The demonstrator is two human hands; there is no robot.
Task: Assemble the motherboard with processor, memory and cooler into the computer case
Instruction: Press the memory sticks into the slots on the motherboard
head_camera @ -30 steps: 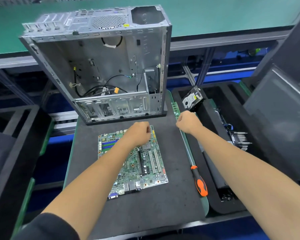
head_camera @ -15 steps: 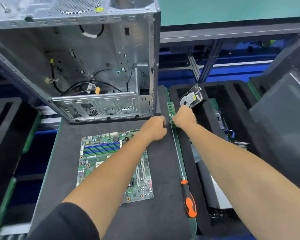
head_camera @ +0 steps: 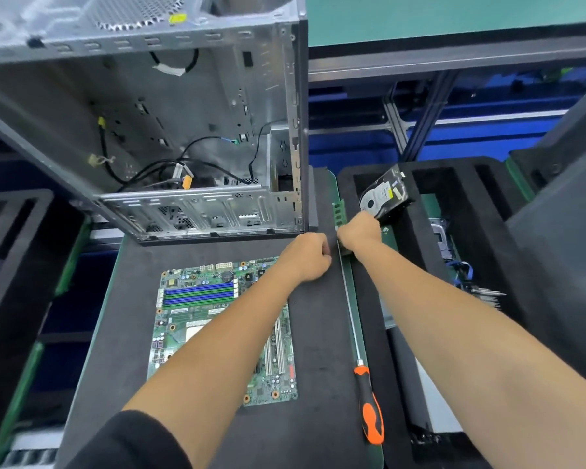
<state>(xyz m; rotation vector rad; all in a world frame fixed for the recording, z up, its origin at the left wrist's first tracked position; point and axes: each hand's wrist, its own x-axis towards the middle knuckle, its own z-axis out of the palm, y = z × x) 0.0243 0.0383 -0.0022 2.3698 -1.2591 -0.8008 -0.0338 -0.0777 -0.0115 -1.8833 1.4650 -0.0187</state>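
Landmark: the motherboard [head_camera: 224, 330], flat on the black foam mat [head_camera: 318, 333], slots bare.

Key relation: green memory sticks [head_camera: 338, 211] stand on edge beyond the motherboard's far right corner, at the mat's right rim, long axis running away from the person. Right hand [head_camera: 360, 231] is nearer, on top of their near end, fingers curled down; a real pinch can't be confirmed, as the fingertips are hidden. Left hand [head_camera: 307, 257] sits just left of it, knuckles curled on the mat, apparently empty.

Computer case [head_camera: 170, 130] stands open behind the motherboard: bare stamped steel, loose black cables inside. Screwdriver [head_camera: 359, 350] lies right of the motherboard, thin steel shaft, orange-black handle nearest the person. Hard drive [head_camera: 384, 194] leans in the foam tray further right.
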